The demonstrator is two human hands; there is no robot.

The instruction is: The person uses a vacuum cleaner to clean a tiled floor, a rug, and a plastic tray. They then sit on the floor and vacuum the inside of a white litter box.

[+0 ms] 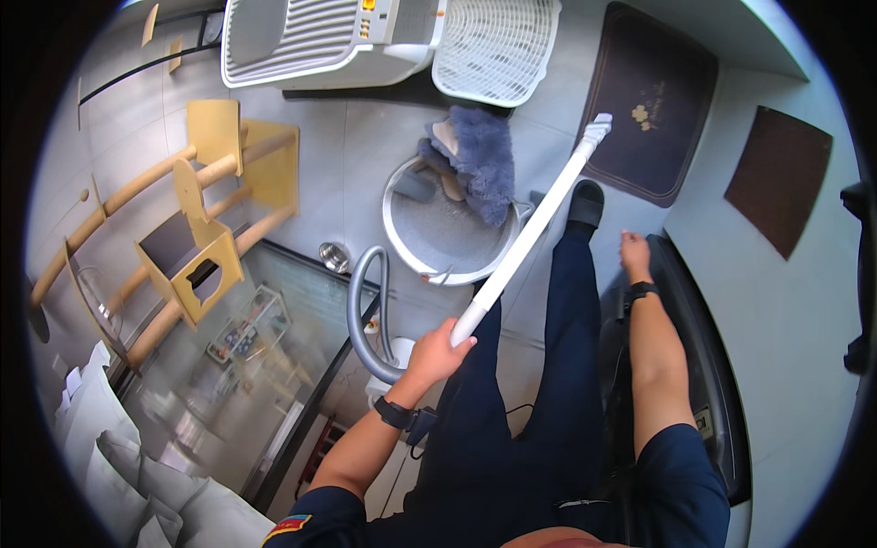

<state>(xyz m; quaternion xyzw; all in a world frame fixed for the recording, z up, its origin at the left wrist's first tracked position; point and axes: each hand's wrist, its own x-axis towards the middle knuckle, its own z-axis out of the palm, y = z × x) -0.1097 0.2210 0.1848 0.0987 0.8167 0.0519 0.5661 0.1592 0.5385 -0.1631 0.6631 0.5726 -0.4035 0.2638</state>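
Note:
My left hand [436, 353] is closed around the lower end of a white vacuum cleaner tube [527, 240]. The tube slants up and right to a small nozzle [599, 127] at the left edge of a dark floor mat [654, 103]. A grey vacuum hose [355, 308] loops beside my left hand, near a white canister [401, 353] that is partly hidden. My right hand [635, 250] hangs low at the right, its fingers curled; whether they touch anything I cannot tell. Left of the tube sits a round grey basin [445, 236] with fluffy grey-blue fabric [479, 161] over its rim.
A wooden cat tree [205, 274] stands at the left, beside a glass panel [274, 356]. A metal bowl [334, 257] is on the floor. A large pale litter box [329, 61] and a white slotted tray [497, 48] lie ahead. A black case [712, 356] stands at the right.

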